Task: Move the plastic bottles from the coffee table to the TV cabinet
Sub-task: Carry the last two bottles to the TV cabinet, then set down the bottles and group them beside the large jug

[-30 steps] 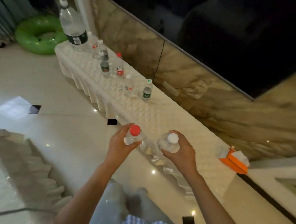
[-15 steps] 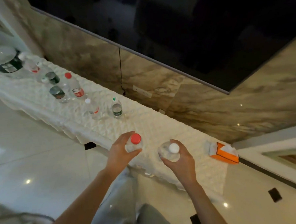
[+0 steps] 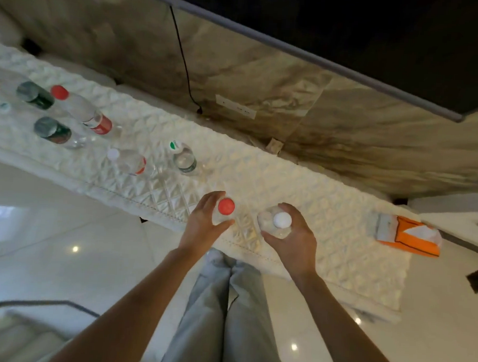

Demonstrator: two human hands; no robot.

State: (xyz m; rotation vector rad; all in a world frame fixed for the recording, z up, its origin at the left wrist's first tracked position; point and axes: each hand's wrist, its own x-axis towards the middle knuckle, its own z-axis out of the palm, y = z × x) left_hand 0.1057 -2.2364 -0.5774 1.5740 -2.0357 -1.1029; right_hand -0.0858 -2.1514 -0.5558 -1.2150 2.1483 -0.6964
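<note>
My left hand (image 3: 205,223) grips a clear plastic bottle with a red cap (image 3: 226,206). My right hand (image 3: 293,239) grips a second clear bottle with a white cap (image 3: 282,219). Both bottles are upright, seen from above, over the front edge of the TV cabinet (image 3: 327,213), which is covered with a white quilted cloth. Whether their bases touch the cloth is hidden. Several other bottles stand on the cabinet to the left, among them a green-capped one (image 3: 183,157) and a white-capped one (image 3: 126,159).
An orange tissue pack (image 3: 408,236) lies on the cabinet's right end. A dark TV screen (image 3: 351,26) hangs on the marble wall, with a black cable (image 3: 183,61) running down to a socket. Glossy floor tiles lie below; my legs stand against the cabinet.
I have stepped closer and turned to face the cabinet. Both hands with their bottles have moved forward from over the floor to over the cabinet's front edge.
</note>
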